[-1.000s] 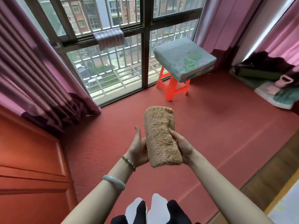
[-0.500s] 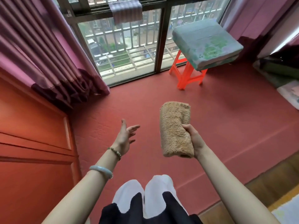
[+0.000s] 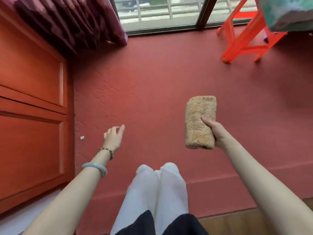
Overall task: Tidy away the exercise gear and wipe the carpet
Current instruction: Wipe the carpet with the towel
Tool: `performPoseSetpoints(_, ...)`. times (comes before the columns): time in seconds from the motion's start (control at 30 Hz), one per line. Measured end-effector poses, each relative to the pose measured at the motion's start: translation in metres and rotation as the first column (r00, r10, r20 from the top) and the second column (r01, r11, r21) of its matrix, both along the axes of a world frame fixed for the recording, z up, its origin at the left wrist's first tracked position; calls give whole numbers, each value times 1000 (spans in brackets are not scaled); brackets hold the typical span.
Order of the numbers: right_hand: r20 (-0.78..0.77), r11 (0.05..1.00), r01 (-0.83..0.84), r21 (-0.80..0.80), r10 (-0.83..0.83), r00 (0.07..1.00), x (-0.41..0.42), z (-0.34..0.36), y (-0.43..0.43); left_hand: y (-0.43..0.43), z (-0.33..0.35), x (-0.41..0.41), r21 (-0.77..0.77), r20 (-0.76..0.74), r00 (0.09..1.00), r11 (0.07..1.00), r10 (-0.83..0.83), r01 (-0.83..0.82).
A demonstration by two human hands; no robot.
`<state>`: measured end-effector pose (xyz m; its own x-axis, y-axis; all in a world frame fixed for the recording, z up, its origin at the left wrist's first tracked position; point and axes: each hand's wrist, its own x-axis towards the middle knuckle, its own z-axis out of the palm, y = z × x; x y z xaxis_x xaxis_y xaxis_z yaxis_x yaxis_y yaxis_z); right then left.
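A folded tan fluffy cloth (image 3: 199, 119) hangs above the red carpet (image 3: 152, 78), gripped at its lower right side by my right hand (image 3: 214, 131). My left hand (image 3: 113, 136) is held out low over the carpet to the left, empty, fingers loosely curled and apart, well clear of the cloth. A small pale scrap (image 3: 82, 137) lies on the carpet by the cabinet base, left of my left hand. My knees in white trousers (image 3: 157, 184) rest at the carpet's near edge.
An orange-red wooden cabinet (image 3: 32, 116) lines the left side. A dark red curtain (image 3: 72, 22) hangs at the top left before the window (image 3: 160, 12). An orange plastic stool (image 3: 245, 39) with a green cushion (image 3: 286, 12) stands top right. Wooden floor (image 3: 245, 223) borders the carpet near me.
My left hand let go of the cloth and swung out to the left and down. The view has tilted down toward the carpet, and my right hand now holds the cloth alone, further right.
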<state>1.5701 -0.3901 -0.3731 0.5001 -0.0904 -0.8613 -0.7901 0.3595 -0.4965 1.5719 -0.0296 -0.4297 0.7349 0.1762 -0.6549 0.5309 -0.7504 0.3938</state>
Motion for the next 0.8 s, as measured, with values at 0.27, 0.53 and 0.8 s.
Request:
performPoseSetpoints(0.27, 56, 657, -447, -608, 596, 801, 33, -288, 19, 23, -268, -8, 190, 41, 983, 967, -181, 170)
performPoseSetpoints(0.53, 67, 318, -446, -837, 868, 493, 160, -471, 72, 46, -441, 75, 488, -34, 633, 540, -774, 686)
performPoseSetpoints(0.8, -271, -139, -288, -948, 828, 491, 285, -549, 106, 57, -509, 128, 585, 54, 693, 586, -719, 562)
